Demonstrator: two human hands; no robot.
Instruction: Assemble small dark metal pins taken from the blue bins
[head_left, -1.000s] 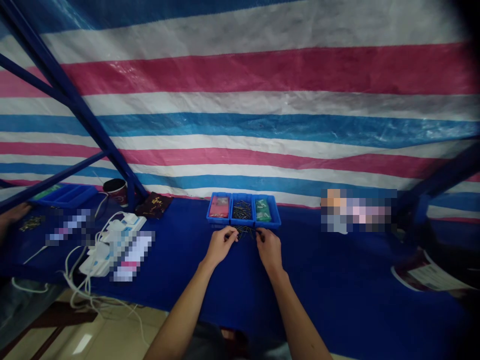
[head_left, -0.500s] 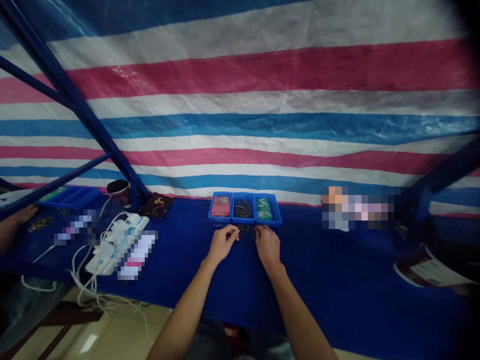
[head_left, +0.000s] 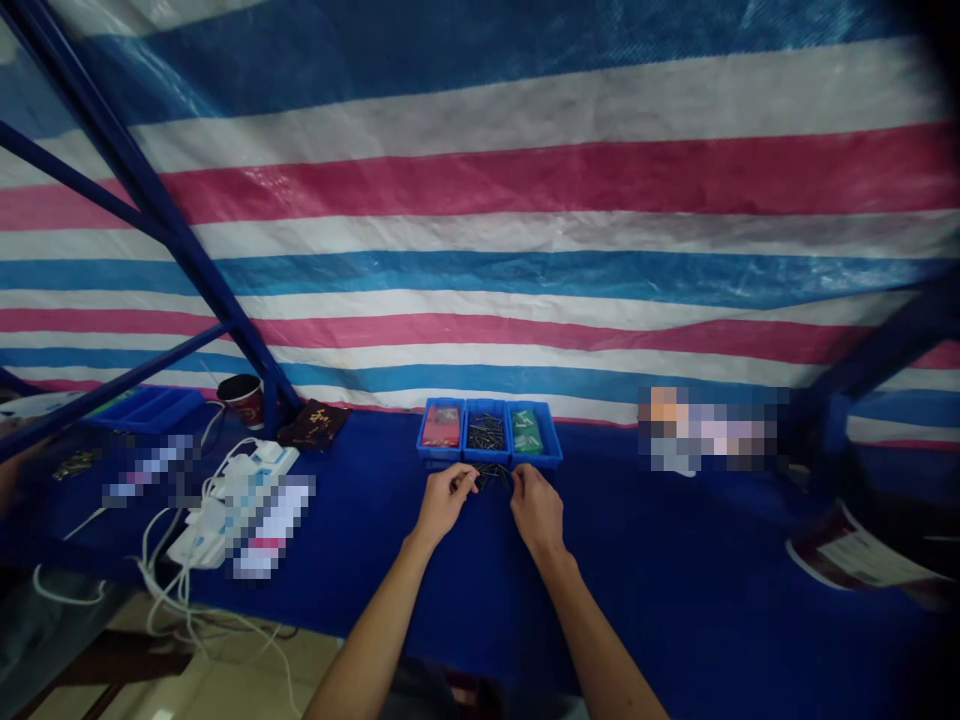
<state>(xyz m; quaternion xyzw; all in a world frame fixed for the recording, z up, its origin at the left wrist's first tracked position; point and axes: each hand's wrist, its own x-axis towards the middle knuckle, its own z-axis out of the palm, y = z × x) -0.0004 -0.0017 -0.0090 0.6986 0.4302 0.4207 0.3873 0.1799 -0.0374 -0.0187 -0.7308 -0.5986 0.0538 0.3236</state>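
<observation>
Dark screws (head_left: pixel 493 473) lie in a small loose pile on the blue tabletop, between my two hands. To the left of the pile, my left hand (head_left: pixel 444 503) is closed, thumb and fingertips pinched together; what they hold is too small to make out. My right hand (head_left: pixel 538 508) curls down at the pile's right edge, its fingers closed and their tips partly hidden. Just beyond stands a blue three-part bin (head_left: pixel 555 460). Its left part holds a pink packet (head_left: pixel 441 428), its middle more dark screws (head_left: pixel 486 433), its right a green packet (head_left: pixel 527 428).
To the left lie a white power strip (head_left: pixel 232 505) with tangled cables, a brown packet (head_left: pixel 315 425) and a dark cup (head_left: pixel 241 400). Another person's arm (head_left: pixel 7 475) shows at far left near a blue tray (head_left: pixel 150 408). A tub (head_left: pixel 855 545) stands at right.
The camera has tilted up slightly, so the table sits lower in view. My right hand's fingertips shift slightly at the screws; my left hand keeps its pinch.
</observation>
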